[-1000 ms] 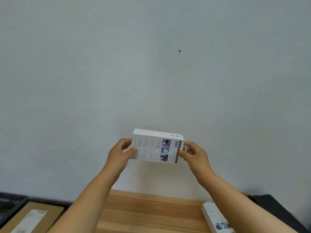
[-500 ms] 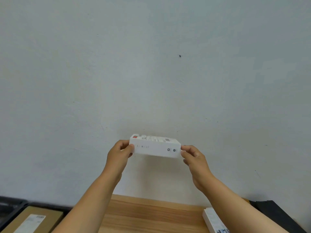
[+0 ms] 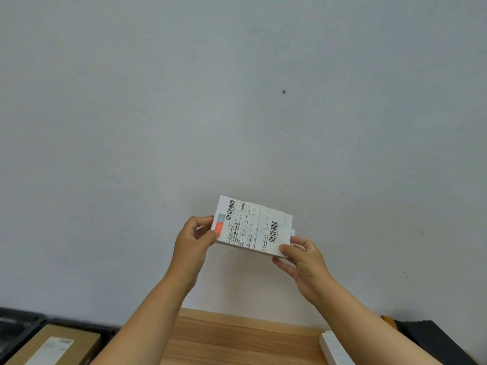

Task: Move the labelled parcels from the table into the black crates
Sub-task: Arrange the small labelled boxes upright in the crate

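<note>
The left hand (image 3: 193, 241) gripped the left end of a white parcel (image 3: 253, 227), thumb on the labelled face and fingers curled behind it, while the right hand (image 3: 303, 262) pinched the parcel's lower right corner the same way, thumb in front and fingers underneath. Both bare forearms rose from the bottom edge of the view, and the parcel was held up in the air between the two hands, well above the worktop (image 3: 237, 338), tilted so that its right end sat lower than its left. Its shipping label (image 3: 250, 226) faced the camera, showing barcodes near the top left and the right side and a small red patch beside the left thumb. On the wooden worktop below, the end of a second white box (image 3: 333, 346) lay at the right, partly hidden by the right forearm. At the lower left a brown cardboard parcel (image 3: 66, 343) with a white label lay inside a black crate (image 3: 18, 327). Another dark shape (image 3: 432, 338) stood at the lower right. Behind everything rose a plain pale wall (image 3: 237, 101) with one small dark speck (image 3: 284, 91).
</note>
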### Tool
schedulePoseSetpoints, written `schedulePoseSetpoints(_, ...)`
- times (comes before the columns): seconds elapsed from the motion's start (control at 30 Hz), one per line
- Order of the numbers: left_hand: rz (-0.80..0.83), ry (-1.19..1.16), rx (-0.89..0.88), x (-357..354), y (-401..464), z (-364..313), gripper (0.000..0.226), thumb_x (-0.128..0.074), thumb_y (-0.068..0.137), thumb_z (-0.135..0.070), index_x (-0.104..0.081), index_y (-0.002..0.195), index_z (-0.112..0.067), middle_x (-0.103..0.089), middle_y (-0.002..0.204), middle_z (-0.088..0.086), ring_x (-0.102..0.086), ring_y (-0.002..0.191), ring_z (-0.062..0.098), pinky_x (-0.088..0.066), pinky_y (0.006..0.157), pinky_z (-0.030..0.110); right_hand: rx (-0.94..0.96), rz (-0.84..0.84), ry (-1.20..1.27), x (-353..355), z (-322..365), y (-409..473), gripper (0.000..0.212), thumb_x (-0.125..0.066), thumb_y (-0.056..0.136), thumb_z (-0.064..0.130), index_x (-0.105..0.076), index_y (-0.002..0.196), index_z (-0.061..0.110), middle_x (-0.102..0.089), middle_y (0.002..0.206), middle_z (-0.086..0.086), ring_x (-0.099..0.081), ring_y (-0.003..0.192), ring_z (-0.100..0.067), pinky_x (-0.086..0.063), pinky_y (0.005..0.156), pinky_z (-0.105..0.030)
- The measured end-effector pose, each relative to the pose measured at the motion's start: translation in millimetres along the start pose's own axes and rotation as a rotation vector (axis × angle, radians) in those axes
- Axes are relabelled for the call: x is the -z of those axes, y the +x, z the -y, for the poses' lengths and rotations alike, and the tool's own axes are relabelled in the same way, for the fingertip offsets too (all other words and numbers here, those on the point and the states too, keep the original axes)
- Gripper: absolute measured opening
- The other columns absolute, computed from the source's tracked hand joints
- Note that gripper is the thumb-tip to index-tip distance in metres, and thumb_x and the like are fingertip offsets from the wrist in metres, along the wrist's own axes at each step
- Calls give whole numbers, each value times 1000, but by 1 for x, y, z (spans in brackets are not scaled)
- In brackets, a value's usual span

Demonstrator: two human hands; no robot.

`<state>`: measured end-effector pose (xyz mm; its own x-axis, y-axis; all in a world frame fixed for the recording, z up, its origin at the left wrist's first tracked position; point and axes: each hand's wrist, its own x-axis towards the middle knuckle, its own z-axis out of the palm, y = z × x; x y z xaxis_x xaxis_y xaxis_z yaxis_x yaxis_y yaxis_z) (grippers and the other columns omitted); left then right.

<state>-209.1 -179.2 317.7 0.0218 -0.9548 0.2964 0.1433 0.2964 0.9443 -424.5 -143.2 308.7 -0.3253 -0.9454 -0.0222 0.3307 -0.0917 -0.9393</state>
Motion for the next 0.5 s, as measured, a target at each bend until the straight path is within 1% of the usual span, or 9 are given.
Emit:
schedulePoseSetpoints(0.07, 32, 10, -10, 0, 1, 0, 19, -59, 91, -12, -64, 106, -23, -71, 106, -8, -62, 107, 11, -52, 88, 28, -7, -8, -18, 0, 1, -1, 43, -64, 83, -7, -45, 118, 10, -62, 114, -19, -66, 92, -26, -57, 79, -42)
schedulePoseSetpoints(0.13, 15, 45, -19, -2, 3, 1, 21, -61, 91, -20, -65, 109, -29, -66, 115, -11, -56, 115, 9, -45, 101, 36, -15, -16, 4, 1, 1, -2, 51, -65, 82, -8, -40, 122, 11, -62, 112, -19, -66, 90, -27, -56, 80, -44)
schedulePoseSetpoints(0.17, -8, 54, -24, -4, 4, 1, 23, -61, 90, -22, -64, 111, -31, -62, 122, -12, -51, 118, 8, -41, 104, 36, -25, -16, 35, 0, 1, -3, 53, -65, 81, -10, -39, 123, 10, -62, 112, -20, -66, 90, -28, -56, 80, -44)
schedulePoseSetpoints(0.23, -68, 62, -36, -9, 4, 1, 30, -61, 90, -22, -59, 118, -34, -49, 133, -11, -43, 122, 7, -39, 101, 32, -59, -9, 113, -3, -2, -4, 54, -64, 80, -12, -39, 123, 9, -61, 113, -22, -65, 91, -31, -56, 77, -44)
schedulePoseSetpoints(0.3, -129, 57, 1, -15, 3, 2, 49, -64, 89, -21, -45, 133, -33, -39, 139, -6, -40, 126, 11, -41, 100, 35, -90, -2, 186, -7, -6, -5, 53, -63, 80, -14, -40, 123, 7, -62, 113, -23, -65, 92, -33, -57, 74, -44)
schedulePoseSetpoints(0.33, -149, 47, 53, -19, 2, 3, 61, -66, 87, -22, -36, 140, -28, -36, 141, -4, -40, 127, 14, -42, 100, 38, -101, 3, 220, -9, -9, -6, 53, -63, 80, -14, -41, 124, 5, -62, 113, -23, -65, 93, -34, -58, 72, -43)
schedulePoseSetpoints(0.37, -157, 34, 111, -23, 0, 4, 68, -68, 86, -25, -30, 143, -22, -36, 141, -1, -42, 126, 16, -43, 101, 40, -111, 9, 251, -12, -12, -6, 52, -62, 80, -14, -42, 125, 3, -63, 113, -23, -65, 93, -34, -60, 70, -43)
schedulePoseSetpoints(0.4, -151, 18, 160, -27, -2, 6, 71, -69, 85, -27, -29, 143, -17, -40, 138, 1, -45, 123, 18, -43, 101, 41, -118, 17, 275, -14, -15, -7, 51, -62, 81, -14, -42, 126, 1, -63, 114, -23, -65, 94, -34, -60, 69, -41)
schedulePoseSetpoints(0.5, -86, -18, 218, -39, -10, 13, 53, -70, 84, -26, -44, 128, -9, -59, 119, 4, -57, 108, 18, -47, 97, 41, -130, 40, 318, -21, -24, -11, 45, -59, 83, -14, -46, 124, -3, -62, 117, -23, -65, 97, -34, -60, 71, -41)
